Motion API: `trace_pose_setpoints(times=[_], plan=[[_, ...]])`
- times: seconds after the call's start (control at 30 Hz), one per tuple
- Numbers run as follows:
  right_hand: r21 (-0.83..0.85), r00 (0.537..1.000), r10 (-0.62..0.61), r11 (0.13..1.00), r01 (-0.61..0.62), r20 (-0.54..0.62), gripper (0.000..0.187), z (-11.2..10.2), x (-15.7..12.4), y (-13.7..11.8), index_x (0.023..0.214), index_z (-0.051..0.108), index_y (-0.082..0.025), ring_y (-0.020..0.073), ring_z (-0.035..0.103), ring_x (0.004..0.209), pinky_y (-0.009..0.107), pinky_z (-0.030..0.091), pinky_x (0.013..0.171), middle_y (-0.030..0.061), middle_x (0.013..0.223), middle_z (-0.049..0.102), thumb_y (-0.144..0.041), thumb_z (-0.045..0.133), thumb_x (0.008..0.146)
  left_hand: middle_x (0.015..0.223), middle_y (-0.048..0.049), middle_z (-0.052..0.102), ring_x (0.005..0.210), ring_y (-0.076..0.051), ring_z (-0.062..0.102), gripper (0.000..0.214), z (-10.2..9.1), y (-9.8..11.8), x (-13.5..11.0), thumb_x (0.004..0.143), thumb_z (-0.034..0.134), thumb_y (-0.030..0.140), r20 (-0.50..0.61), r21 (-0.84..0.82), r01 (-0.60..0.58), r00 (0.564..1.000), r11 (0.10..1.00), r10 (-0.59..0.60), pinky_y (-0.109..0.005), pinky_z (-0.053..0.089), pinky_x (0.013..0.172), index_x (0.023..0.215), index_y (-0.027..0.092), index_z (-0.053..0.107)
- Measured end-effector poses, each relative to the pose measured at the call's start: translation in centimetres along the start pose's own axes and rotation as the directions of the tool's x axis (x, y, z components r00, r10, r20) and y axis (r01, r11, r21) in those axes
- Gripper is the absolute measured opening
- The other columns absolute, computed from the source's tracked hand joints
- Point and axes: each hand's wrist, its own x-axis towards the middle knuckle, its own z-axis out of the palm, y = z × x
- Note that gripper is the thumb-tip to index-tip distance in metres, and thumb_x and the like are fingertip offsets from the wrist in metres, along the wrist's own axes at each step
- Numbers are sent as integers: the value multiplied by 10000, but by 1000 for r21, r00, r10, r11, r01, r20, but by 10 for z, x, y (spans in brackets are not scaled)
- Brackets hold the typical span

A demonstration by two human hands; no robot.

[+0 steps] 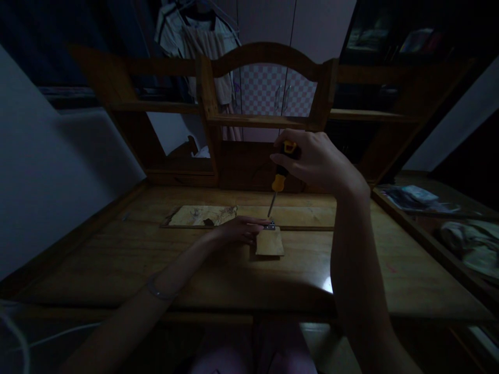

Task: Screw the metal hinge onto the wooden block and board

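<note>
My right hand [312, 161] is closed around the yellow and black handle of a screwdriver [279, 179], held nearly upright with its tip down on a small metal fitting [270, 226]. The fitting sits where a small wooden block [270, 243] meets a long wooden board [249, 215] on the desk. My left hand [239, 229] lies on the desk beside the block, fingers together and pressed against the fitting and the block's left edge.
The work lies on a wooden desk [156, 265] with a shelf unit [265, 119] rising behind it. Clothes [202, 36] hang at the back. Papers and cloth [448, 218] lie on a surface to the right. A white cable [23, 337] shows at the lower left.
</note>
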Motion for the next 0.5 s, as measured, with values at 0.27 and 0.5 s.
trace_pose_setpoints(times=[0.27,0.5], plan=[[28,999,18,999,-17,-33,223,-15,-6,7,1083,725,-208,249,661,891,362,463,768,74,940,728,-334,641,920,1049,-126,802,978,-294,759,444,-27,38,-51,772,855,444,108,242,61,990,968,-89,-374,590,849,1140,204,790],[39,992,52,998,-48,-115,280,-35,-16,18,1126,735,-188,243,679,851,348,456,773,98,961,756,-351,666,909,900,-88,788,821,-186,713,362,-138,43,-124,912,715,458,-478,379,94,871,921,108,-261,535,765,1058,129,748]])
